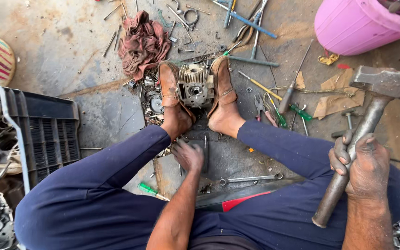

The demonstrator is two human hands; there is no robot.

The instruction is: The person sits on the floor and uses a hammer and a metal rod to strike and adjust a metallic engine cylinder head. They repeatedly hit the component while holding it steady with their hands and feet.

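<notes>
My right hand (364,164) is closed around the metal shaft of a heavy hammer (381,83), held up at the right with its head above my knee. My left hand (188,155) reaches down to the greasy floor between my legs, blurred, fingers near a dark metal bar (205,153); whether it grips anything I cannot tell. A finned engine cylinder (195,85) stands clamped between my two brown shoes (168,90). A ring spanner (251,178) lies on the floor just right of the left hand.
Screwdrivers (299,112), pliers (260,104), rods and bolts lie scattered past the shoes. A reddish rag (143,42) lies at the upper left, a pink bucket (357,25) top right, a black crate (47,134) with engine parts at the left.
</notes>
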